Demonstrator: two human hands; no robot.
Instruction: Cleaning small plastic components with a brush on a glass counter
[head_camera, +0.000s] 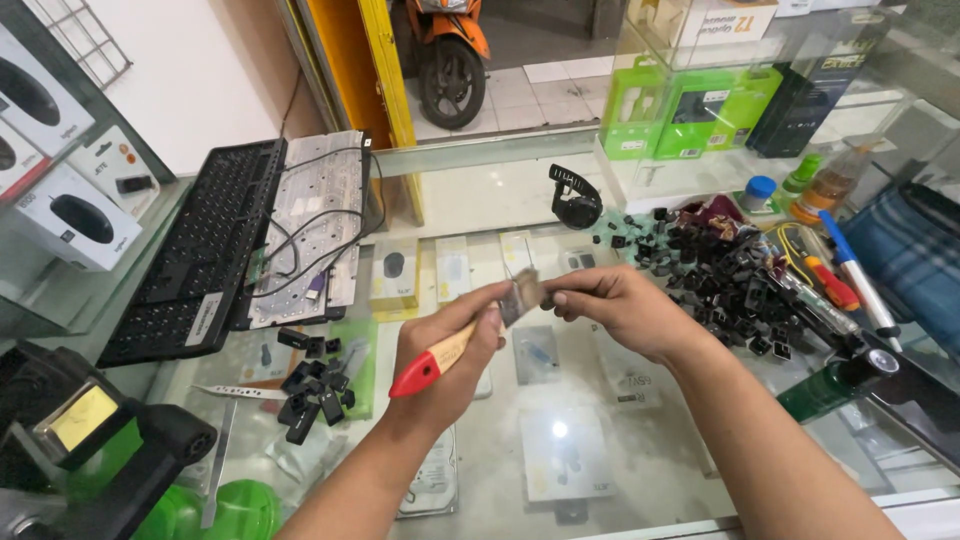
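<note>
My left hand (440, 360) grips a small paintbrush (440, 358) with a pale wooden handle and a red end, its bristles pointing up and right. My right hand (618, 305) meets the bristles, pinching a small dark piece against them; the piece is mostly hidden by the fingers. Both hands hover above a glass counter (560, 440). A pile of black keycaps (725, 270) lies just right of my right hand. A smaller cluster of keycaps (312, 385) sits left of my left hand.
A black keyboard frame (200, 250) and a bare keyboard plate with wires (315, 225) lie at the left. Tweezers (240, 392), a red-handled screwdriver (825, 280), a blue-capped pen (855, 275), bottles (800, 185) and a black device (80, 430) surround the hands. Green boxes (690, 110) stand behind.
</note>
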